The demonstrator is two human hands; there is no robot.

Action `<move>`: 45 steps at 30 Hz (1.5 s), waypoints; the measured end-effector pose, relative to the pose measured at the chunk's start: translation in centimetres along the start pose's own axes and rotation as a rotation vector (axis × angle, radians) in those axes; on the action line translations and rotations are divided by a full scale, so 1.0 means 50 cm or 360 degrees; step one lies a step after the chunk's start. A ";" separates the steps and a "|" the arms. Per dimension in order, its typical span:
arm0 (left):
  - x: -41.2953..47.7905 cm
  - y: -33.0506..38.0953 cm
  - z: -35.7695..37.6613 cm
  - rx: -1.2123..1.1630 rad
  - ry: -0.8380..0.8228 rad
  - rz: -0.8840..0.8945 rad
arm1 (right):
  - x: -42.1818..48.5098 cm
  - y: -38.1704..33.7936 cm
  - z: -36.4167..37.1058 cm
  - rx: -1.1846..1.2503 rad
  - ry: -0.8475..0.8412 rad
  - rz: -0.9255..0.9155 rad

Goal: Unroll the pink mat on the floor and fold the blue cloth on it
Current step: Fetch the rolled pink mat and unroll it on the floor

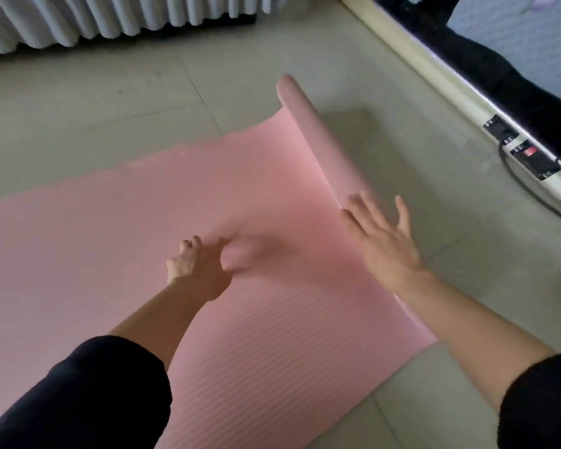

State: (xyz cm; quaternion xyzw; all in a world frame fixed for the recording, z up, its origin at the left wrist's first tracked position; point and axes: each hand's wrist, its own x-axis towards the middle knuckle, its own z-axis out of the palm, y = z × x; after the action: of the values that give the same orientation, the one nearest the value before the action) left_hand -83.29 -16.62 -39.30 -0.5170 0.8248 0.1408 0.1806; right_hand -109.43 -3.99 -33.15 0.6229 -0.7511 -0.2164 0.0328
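The pink mat [136,228] lies mostly flat on the tiled floor, ribbed surface up. Its far right end is still curled into a thin roll [308,124] that runs from the upper middle down toward my right hand. My right hand [382,238] is spread, fingers apart, over the near end of that roll at the mat's right edge. My left hand [198,267] rests on the flat mat with fingers loosely curled and holds nothing. No blue cloth is in view.
White pleated curtains [94,21] hang along the back. A cream baseboard [434,72] runs down the right with a power strip [525,150] and a dark cable [518,179] on it. Black fabric [499,69] lies beyond it. Bare floor tiles [386,150] surround the mat.
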 end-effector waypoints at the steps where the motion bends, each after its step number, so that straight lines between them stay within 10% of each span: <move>1: 0.006 0.011 -0.001 0.0021 0.0022 0.0016 | 0.014 0.003 0.012 -0.0123 -0.0035 -0.0135; 7: 0.075 0.076 -0.017 -0.0089 0.0170 -0.0059 | 0.116 0.104 0.059 -0.0113 -0.0222 0.0602; 13: 0.143 0.162 0.008 -0.0063 0.0437 -0.0187 | 0.173 0.190 0.182 -0.0205 -0.0250 0.0448; 19: 0.169 0.172 0.056 -0.0688 0.0812 -0.0210 | 0.255 0.186 0.251 0.0685 -0.0397 0.0532; 36: 0.180 0.171 0.050 -0.0481 0.0650 -0.0219 | 0.666 0.133 0.129 0.0950 -0.0330 0.0452; 45: 0.186 0.169 0.052 -0.0502 0.0679 -0.0243 | 0.516 0.169 0.229 0.0868 -0.0074 0.0331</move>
State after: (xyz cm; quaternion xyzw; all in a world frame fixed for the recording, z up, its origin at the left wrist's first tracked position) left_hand -94.25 -19.40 -45.34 -0.6174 0.7707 0.1414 -0.0697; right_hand -126.59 -24.14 -46.12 0.5232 -0.8419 -0.0162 -0.1311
